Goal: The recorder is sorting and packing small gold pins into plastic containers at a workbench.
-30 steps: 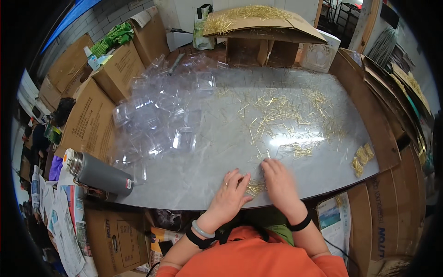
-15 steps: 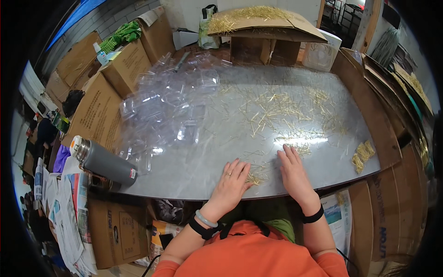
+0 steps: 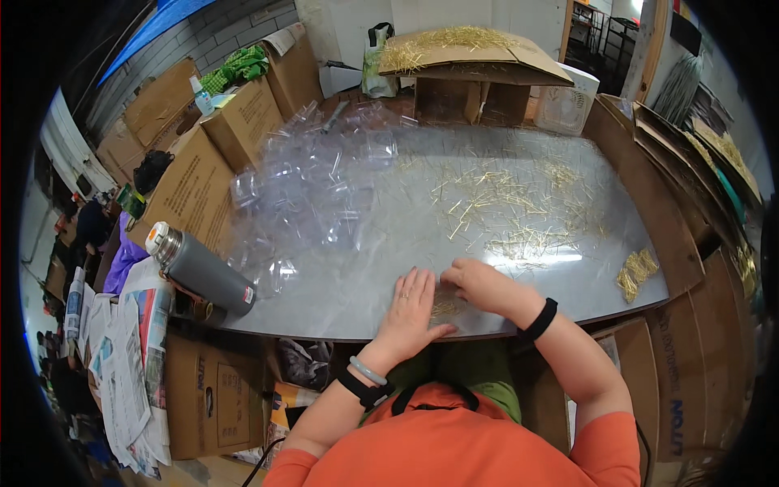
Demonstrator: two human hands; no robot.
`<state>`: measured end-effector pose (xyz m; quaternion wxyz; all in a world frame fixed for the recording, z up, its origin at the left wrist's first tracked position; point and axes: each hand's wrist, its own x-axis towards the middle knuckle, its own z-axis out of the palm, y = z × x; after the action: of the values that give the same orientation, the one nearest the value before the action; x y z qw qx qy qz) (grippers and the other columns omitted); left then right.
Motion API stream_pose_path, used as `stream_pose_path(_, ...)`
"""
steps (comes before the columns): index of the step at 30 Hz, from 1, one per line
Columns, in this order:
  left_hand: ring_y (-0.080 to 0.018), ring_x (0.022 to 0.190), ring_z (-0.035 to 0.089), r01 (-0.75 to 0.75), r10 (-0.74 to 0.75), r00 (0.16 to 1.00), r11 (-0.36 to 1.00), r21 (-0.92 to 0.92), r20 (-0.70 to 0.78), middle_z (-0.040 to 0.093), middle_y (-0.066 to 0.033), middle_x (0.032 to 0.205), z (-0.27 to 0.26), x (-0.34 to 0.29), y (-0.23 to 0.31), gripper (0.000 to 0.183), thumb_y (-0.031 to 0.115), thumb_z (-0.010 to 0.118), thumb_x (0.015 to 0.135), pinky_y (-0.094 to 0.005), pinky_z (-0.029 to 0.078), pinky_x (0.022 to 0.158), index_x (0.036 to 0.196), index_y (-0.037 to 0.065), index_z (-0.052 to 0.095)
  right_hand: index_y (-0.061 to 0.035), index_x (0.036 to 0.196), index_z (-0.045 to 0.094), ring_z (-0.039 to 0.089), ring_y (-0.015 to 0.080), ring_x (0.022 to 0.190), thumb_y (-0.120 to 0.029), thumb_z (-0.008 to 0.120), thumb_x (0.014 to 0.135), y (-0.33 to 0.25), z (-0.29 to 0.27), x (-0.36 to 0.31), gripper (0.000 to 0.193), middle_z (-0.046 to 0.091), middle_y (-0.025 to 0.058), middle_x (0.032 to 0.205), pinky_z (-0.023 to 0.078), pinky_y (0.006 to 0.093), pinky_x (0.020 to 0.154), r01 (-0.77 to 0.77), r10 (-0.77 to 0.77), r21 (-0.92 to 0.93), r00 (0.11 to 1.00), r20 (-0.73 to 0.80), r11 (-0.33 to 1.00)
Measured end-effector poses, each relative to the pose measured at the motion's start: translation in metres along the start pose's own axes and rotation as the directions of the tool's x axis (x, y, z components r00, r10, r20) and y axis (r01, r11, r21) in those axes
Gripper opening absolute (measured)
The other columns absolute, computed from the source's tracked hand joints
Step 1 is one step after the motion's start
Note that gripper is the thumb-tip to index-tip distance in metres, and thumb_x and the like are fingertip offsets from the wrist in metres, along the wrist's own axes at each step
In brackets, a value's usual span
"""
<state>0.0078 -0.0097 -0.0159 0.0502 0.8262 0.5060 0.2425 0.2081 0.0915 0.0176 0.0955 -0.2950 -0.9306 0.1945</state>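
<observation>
Flat on the grey tabletop [image 3: 389,227], near its front edge, rests my left hand [image 3: 410,312], open with the thumb spread. Just to its right, my right hand [image 3: 479,286] has its fingers curled down by the left fingertips; what they hold, if anything, is hidden. Between the two lies a small group of thin gold wire pieces [image 3: 444,309], partly covered. More loose gold wire pieces [image 3: 495,195] are scattered beyond the right hand. A compact bunch of gold wire pieces [image 3: 637,274] sits at the right end of the table.
Clear plastic boxes [image 3: 324,183] are heaped on the left. A grey thermos flask [image 3: 203,272] stands at the front left corner. Cardboard boxes [image 3: 182,191] line the left side, and a cardboard wall [image 3: 649,195] bounds the right. At the back is a cardboard shelf [image 3: 479,61] topped with gold wire.
My right hand has moved left, close to my left hand, and its spread fingers have curled in. My left hand has flattened, with the thumb out. The view has shifted slightly.
</observation>
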Motion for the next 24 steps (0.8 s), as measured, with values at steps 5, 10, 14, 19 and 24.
stream_pose_path(5, -0.0452, 0.144, 0.030, -0.006, 0.006, 0.997, 1.000, 0.000, 0.079, 0.038, -0.0256, 0.152, -0.003, 0.000, 0.003, 0.075, 0.042, 0.066, 0.093, -0.0560, 0.023, 0.120, 0.144, -0.008, 0.042, -0.0023, 0.106, 0.069, 0.063, 0.0368, 0.103, 0.001, 0.063, 0.085, 0.006, -0.019, -0.023, 0.023, 0.065, 0.0156, 0.107, 0.052, 0.0439, 0.089, -0.191, 0.213, 0.144, 0.966, -0.149, 0.971)
stream_pose_path(10, -0.0450, 0.142, 0.034, -0.033, 0.030, 0.995, 0.999, 0.031, 0.100, 0.043, -0.0232, 0.148, -0.010, 0.003, 0.008, 0.060, 0.035, 0.062, 0.097, -0.0567, 0.025, 0.119, 0.139, -0.006, 0.049, -0.0005, 0.109, 0.066, 0.063, 0.0391, 0.104, 0.001, 0.062, 0.082, 0.033, -0.025, -0.033, 0.028, 0.065, 0.0179, 0.113, 0.053, 0.0453, 0.089, -0.143, 0.129, -0.010, 0.922, -0.366, 0.990)
stream_pose_path(14, -0.0448, 0.140, 0.036, -0.048, 0.046, 0.993, 0.999, 0.020, 0.109, 0.046, -0.0207, 0.146, -0.010, 0.007, 0.010, 0.058, 0.032, 0.062, 0.096, -0.0569, 0.027, 0.118, 0.139, -0.005, 0.050, 0.0008, 0.115, 0.063, 0.061, 0.0386, 0.107, -0.002, 0.062, 0.081, 0.012, -0.024, -0.046, 0.034, 0.064, 0.0196, 0.118, 0.051, 0.0444, 0.094, -0.237, 0.208, -0.092, 0.947, -0.246, 0.967)
stream_pose_path(19, -0.0446, 0.138, 0.039, -0.066, 0.078, 0.989, 0.993, -0.094, 0.129, 0.048, -0.0197, 0.144, -0.014, 0.010, 0.009, 0.056, 0.024, 0.064, 0.095, -0.0570, 0.028, 0.117, 0.140, -0.004, 0.048, -0.0006, 0.121, 0.060, 0.055, 0.0394, 0.122, -0.005, 0.065, 0.085, -0.027, 0.010, -0.061, 0.037, 0.061, 0.0178, 0.127, 0.046, 0.0453, 0.104, -0.289, 0.230, -0.121, 0.906, -0.356, 0.950)
stream_pose_path(24, -0.0439, 0.137, 0.040, -0.115, 0.129, 0.980, 0.989, -0.097, 0.154, 0.051, -0.0175, 0.142, -0.018, 0.013, 0.009, 0.054, 0.017, 0.064, 0.094, -0.0574, 0.029, 0.116, 0.142, -0.001, 0.048, 0.0001, 0.127, 0.057, 0.049, 0.0421, 0.130, -0.007, 0.065, 0.089, -0.036, 0.039, -0.060, 0.039, 0.056, 0.0186, 0.134, 0.042, 0.0474, 0.109, -0.279, 0.296, 0.110, 0.819, -0.491, 0.954)
